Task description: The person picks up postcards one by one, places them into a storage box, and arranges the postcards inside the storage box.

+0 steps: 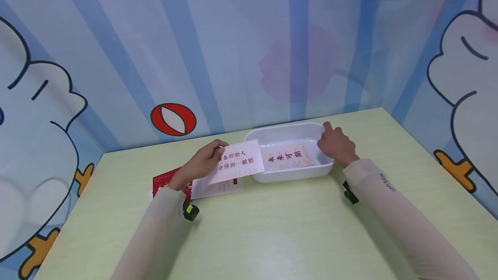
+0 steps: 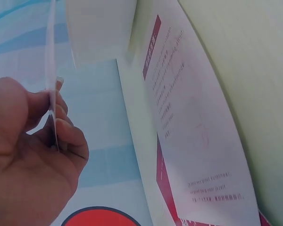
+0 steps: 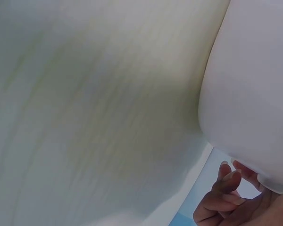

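My left hand (image 1: 202, 162) pinches a pale card (image 1: 241, 160) with dark red Chinese lettering between thumb and fingers. The left wrist view shows this card (image 2: 52, 61) edge-on in the grip. Its right end reaches over the left side of a white oval-cornered basin (image 1: 292, 175). Another pale card (image 1: 288, 157) with red lettering lies inside the basin. At the basin's right end, my right hand (image 1: 337, 144) grips the rim; in the right wrist view its fingers (image 3: 221, 202) show beside the white wall.
Below my left hand, a white printed card (image 1: 218, 188) overlaps a red card (image 1: 163, 180) on the pale table (image 1: 272, 228). A striped cartoon backdrop (image 1: 233, 55) stands right behind the table's back edge, with more panels at both sides.
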The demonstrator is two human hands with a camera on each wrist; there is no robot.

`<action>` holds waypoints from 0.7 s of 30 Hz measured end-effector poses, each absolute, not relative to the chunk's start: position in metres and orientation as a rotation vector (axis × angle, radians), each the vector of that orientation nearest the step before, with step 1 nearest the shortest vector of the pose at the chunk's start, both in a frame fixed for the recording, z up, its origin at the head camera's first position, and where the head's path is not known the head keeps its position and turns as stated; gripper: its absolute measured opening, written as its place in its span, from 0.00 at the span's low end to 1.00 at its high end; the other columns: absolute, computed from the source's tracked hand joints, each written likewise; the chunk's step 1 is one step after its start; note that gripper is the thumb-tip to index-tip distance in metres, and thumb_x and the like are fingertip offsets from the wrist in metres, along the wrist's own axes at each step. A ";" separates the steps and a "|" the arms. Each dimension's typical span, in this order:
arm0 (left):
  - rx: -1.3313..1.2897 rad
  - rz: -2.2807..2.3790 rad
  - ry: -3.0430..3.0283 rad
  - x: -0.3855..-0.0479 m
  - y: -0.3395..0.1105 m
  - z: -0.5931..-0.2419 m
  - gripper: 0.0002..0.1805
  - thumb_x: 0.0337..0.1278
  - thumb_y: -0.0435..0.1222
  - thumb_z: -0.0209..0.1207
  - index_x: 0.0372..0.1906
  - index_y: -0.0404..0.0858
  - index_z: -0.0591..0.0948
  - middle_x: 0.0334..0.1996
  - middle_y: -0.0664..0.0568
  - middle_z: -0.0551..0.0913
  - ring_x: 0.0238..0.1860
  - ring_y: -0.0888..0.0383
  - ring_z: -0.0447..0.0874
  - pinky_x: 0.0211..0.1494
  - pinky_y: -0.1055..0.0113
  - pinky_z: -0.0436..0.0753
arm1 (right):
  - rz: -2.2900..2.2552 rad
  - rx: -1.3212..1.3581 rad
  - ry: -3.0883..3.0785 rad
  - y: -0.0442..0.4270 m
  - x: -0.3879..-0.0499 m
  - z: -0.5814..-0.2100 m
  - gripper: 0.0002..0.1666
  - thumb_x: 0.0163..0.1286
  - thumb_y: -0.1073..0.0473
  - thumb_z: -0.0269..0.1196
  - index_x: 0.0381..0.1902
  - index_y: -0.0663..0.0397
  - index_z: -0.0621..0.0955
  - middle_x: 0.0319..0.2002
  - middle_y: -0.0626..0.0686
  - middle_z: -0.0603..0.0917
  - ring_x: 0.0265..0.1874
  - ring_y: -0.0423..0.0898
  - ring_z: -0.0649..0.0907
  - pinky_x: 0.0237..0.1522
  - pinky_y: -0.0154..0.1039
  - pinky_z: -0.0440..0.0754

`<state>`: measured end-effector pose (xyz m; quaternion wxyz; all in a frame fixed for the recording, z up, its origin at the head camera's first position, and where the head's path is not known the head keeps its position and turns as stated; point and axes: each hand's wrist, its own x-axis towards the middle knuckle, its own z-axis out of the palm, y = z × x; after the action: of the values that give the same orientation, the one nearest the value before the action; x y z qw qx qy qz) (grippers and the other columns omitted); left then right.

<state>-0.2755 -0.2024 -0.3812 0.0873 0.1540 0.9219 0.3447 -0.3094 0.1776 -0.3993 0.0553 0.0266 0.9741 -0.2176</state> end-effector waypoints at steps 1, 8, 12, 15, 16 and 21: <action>0.467 1.023 2.749 -0.276 -0.201 -0.381 0.18 0.78 0.38 0.44 0.66 0.42 0.71 0.54 0.46 0.80 0.50 0.52 0.77 0.53 0.62 0.75 | -0.659 0.080 2.957 0.178 -0.309 -0.399 0.33 0.75 0.54 0.38 0.74 0.61 0.53 0.59 0.73 0.70 0.51 0.66 0.78 0.48 0.63 0.79; 0.502 1.043 2.751 -0.281 -0.194 -0.382 0.18 0.77 0.39 0.47 0.65 0.42 0.72 0.53 0.46 0.81 0.46 0.53 0.80 0.48 0.65 0.78 | -0.662 0.080 2.953 0.179 -0.309 -0.400 0.34 0.74 0.54 0.39 0.74 0.61 0.53 0.59 0.73 0.69 0.52 0.66 0.77 0.49 0.63 0.78; 0.514 1.034 2.764 -0.284 -0.189 -0.382 0.17 0.76 0.39 0.48 0.64 0.44 0.73 0.52 0.47 0.81 0.44 0.53 0.80 0.46 0.66 0.78 | -0.669 0.075 2.952 0.179 -0.308 -0.400 0.34 0.74 0.54 0.39 0.74 0.61 0.53 0.59 0.73 0.69 0.51 0.66 0.77 0.48 0.63 0.79; 0.525 1.019 2.772 -0.285 -0.186 -0.382 0.17 0.76 0.40 0.48 0.64 0.45 0.73 0.51 0.47 0.81 0.45 0.53 0.79 0.48 0.63 0.78 | -0.667 0.074 2.949 0.178 -0.308 -0.400 0.34 0.75 0.54 0.39 0.75 0.61 0.53 0.60 0.73 0.69 0.51 0.65 0.77 0.48 0.62 0.79; 0.528 1.018 2.771 -0.286 -0.185 -0.382 0.17 0.76 0.41 0.48 0.64 0.46 0.74 0.52 0.48 0.81 0.45 0.53 0.79 0.49 0.62 0.77 | -0.667 0.077 2.948 0.178 -0.308 -0.399 0.34 0.75 0.54 0.39 0.75 0.61 0.53 0.60 0.73 0.69 0.51 0.65 0.77 0.48 0.62 0.79; 0.545 1.010 2.767 -0.289 -0.179 -0.383 0.17 0.76 0.42 0.48 0.64 0.50 0.74 0.53 0.50 0.82 0.48 0.52 0.78 0.56 0.54 0.77 | -0.678 0.086 2.946 0.179 -0.307 -0.398 0.33 0.75 0.54 0.37 0.75 0.61 0.53 0.60 0.73 0.69 0.51 0.66 0.77 0.49 0.63 0.78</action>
<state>-0.2895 -0.1793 -0.3831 0.0728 0.1816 0.9212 0.3363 -0.3072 0.1790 -0.3981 0.0585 0.0282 0.9724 -0.2239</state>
